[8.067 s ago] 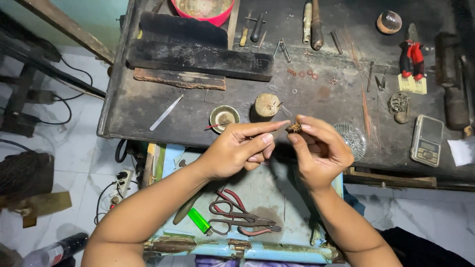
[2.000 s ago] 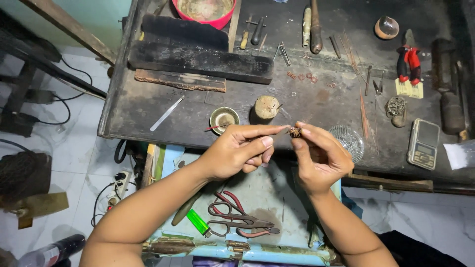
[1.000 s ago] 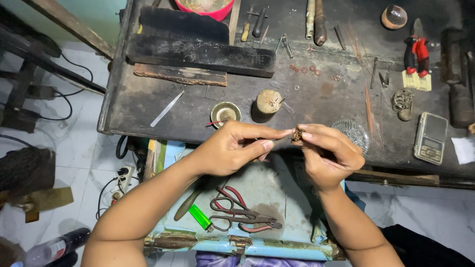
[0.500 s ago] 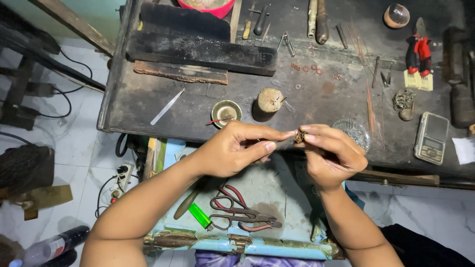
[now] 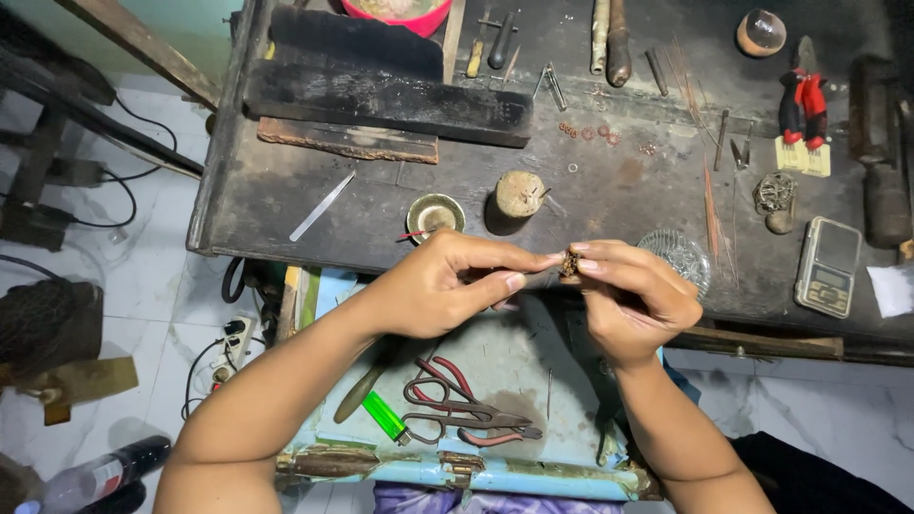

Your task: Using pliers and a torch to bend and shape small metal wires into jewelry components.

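The left hand (image 5: pixel 443 286) and right hand (image 5: pixel 633 295) meet fingertip to fingertip above the near edge of the dark worktop (image 5: pixel 286 205), both pinching a small brown, rough-textured piece (image 5: pixel 570 263). Far right: a yellow card (image 5: pixel 802 157) under red-handled pliers (image 5: pixel 804 100) and a white paper slip (image 5: pixel 893 288).

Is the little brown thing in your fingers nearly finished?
Hard to tell. Both hands, left hand and right hand, pinch the small brown piece between fingertips, so work is in hand. Small copper rings and thin wires lie unused on the workbench; shears rest below.
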